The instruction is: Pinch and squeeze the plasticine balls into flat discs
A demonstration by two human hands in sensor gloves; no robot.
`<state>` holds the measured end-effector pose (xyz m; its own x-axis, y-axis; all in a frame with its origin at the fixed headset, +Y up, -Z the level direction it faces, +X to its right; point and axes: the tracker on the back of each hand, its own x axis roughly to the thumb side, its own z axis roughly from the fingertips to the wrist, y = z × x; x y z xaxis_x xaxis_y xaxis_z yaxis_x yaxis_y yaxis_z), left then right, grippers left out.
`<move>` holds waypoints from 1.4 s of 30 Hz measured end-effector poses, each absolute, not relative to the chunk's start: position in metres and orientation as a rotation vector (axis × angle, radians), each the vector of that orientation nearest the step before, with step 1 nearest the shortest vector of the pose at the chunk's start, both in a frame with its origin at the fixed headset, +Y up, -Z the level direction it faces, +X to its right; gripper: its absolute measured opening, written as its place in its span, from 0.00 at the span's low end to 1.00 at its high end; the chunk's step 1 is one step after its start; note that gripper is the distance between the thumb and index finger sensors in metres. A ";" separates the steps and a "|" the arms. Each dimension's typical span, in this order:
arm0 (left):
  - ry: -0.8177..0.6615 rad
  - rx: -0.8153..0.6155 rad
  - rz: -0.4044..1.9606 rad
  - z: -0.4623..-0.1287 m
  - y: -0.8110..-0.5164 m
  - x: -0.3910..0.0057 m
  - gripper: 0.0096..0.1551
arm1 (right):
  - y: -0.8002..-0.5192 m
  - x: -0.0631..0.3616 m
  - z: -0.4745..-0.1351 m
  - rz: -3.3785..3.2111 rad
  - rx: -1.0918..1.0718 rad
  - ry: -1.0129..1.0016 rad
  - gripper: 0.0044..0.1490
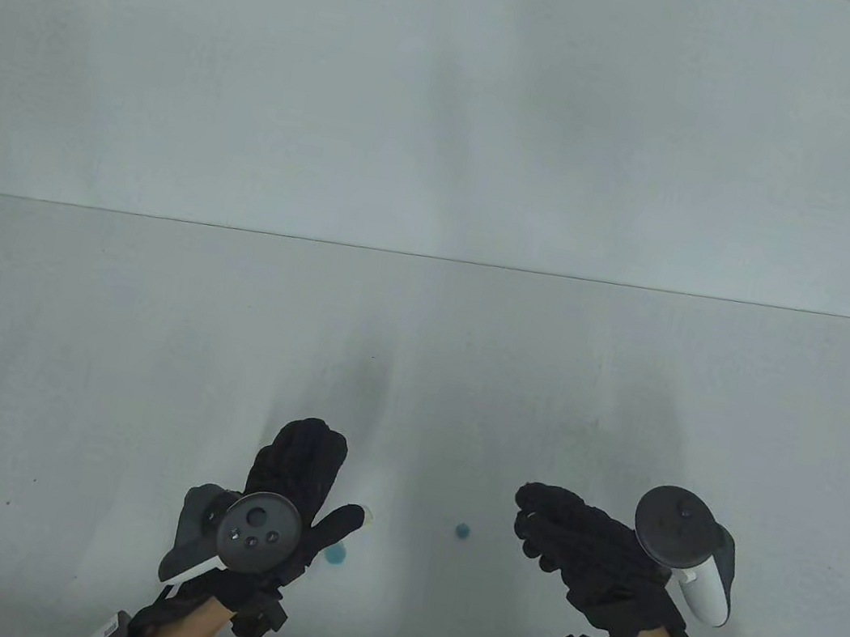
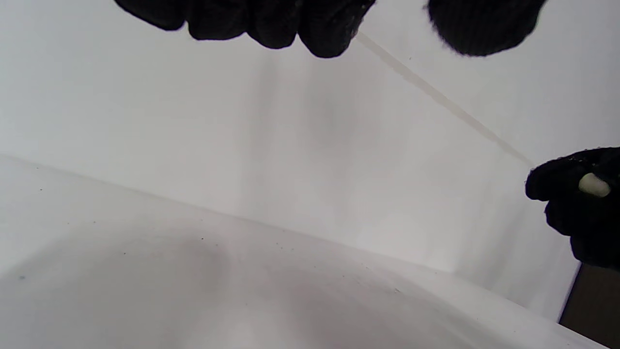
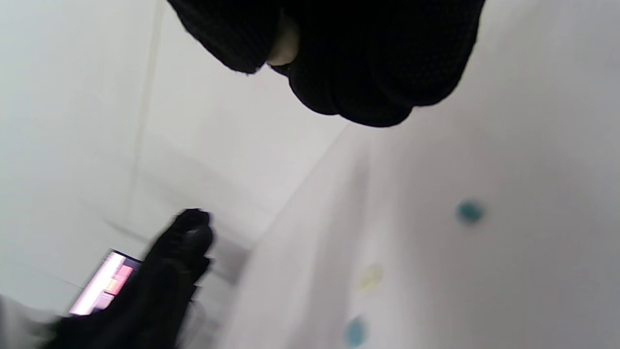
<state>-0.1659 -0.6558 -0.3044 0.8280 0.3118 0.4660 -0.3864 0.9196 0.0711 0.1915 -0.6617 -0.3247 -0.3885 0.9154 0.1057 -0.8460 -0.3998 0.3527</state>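
In the table view, both gloved hands enter from the bottom edge over the pale bench. The left hand, lower centre-left, has its fingers straight and its thumb spread to the right, so its grip is open and holds nothing. A blue plasticine piece lies on the bench just under that thumb, with a pale yellowish piece just beside the thumb tip, and a small blue ball sits between the hands. The right hand, lower right, has its fingers curled toward the middle of the frame; what they hold does not show here. In the left wrist view, the left fingertips hang along the top edge, apart from the thumb at the upper right, with nothing between them. At the right edge the right hand pinches a whitish plasticine lump. In the right wrist view, the right fingers at the top are pressed together around the same whitish lump, which peeks out between thumb and fingers. Blurred on the bench at the lower right lie the small blue ball, the yellowish piece and the other blue piece; the latter two look flattish, though blur leaves this uncertain. I judge the task partway done: one lump is being squeezed, and at least the small blue ball is still to be flattened.
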 end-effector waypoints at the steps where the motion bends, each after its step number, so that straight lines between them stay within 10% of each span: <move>1: -0.463 0.166 0.374 -0.305 -0.656 -0.166 0.49 | -0.668 0.186 -0.326 1.870 0.341 0.343 0.29; 11: -0.450 0.155 0.378 -0.306 -0.657 -0.169 0.49 | -0.717 0.167 -0.333 1.588 0.263 0.520 0.29; 42: -0.442 0.142 0.362 -0.308 -0.659 -0.170 0.48 | -0.721 0.171 -0.328 1.540 0.164 0.438 0.31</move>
